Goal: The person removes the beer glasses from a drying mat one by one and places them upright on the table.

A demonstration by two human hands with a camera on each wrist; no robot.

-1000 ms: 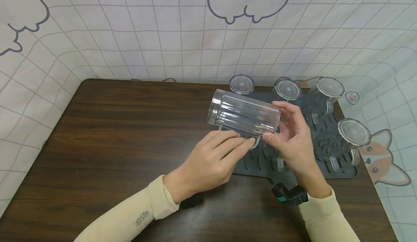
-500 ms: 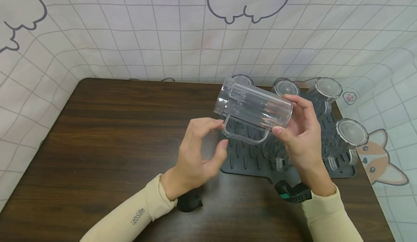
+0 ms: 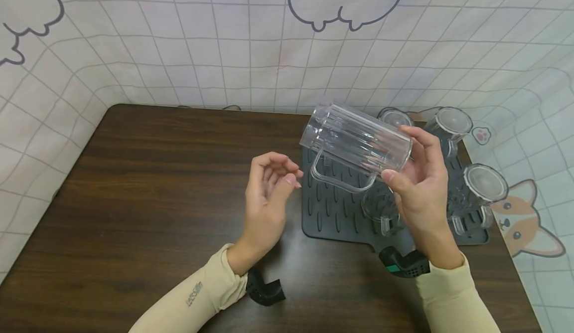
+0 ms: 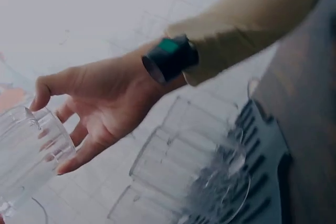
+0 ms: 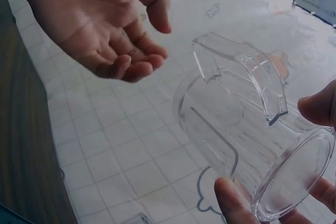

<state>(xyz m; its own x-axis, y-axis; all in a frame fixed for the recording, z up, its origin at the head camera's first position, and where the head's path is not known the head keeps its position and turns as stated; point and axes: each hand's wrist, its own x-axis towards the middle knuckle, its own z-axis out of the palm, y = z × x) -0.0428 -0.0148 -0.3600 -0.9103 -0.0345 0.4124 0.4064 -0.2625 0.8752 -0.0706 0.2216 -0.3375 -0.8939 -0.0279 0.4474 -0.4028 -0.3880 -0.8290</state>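
Observation:
A clear glass mug (image 3: 358, 136) with a loop handle is raised over the drying mat, lying tilted on its side. Its mouth end points up and left, its handle down and left in the head view. My right hand (image 3: 421, 183) grips it around the base, fingers behind and thumb in front; the right wrist view shows the round base (image 5: 294, 177) between the fingertips. To the left, my left hand (image 3: 266, 208) is held palm up, its fingers loosely bent around nothing. A gap separates it from the mug handle (image 5: 241, 61) in the right wrist view.
Below the mug lies a dark grey ridged drying mat (image 3: 332, 218) at the table's right. Several clear mugs stand on it base up, among them one at the right edge (image 3: 486, 183) and one at the back (image 3: 453, 121). Behind the brown table (image 3: 157, 183) hangs a white gridded cloth (image 3: 202, 49).
My left hand has let go of the mug's handle, drawn back left and turned palm up. The right hand has moved the mug slightly right and back, tilting its mouth end higher.

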